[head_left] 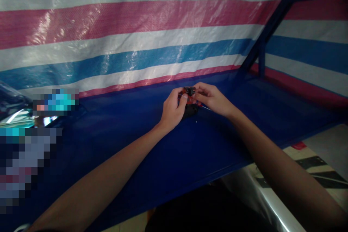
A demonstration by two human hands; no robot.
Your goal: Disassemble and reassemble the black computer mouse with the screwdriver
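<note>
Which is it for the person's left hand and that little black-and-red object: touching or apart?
Touching. The head view shows the left hand holding the black-and-red object, its thumb against the near side with no visible gap.

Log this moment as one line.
left hand: holds small red-and-black object | right hand: touches same object | below: flat dark blue surface

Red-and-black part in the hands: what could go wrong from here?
1. Slip: the left hand grips the small red-and-black part by its fingertips, so it might drop onto the blue surface.
2. Knock: a thin rod shows just below the right hand; a shift of that hand could bump it.
3. Loss: the tiny pale speck, if a loose bit, could get brushed away.
</note>
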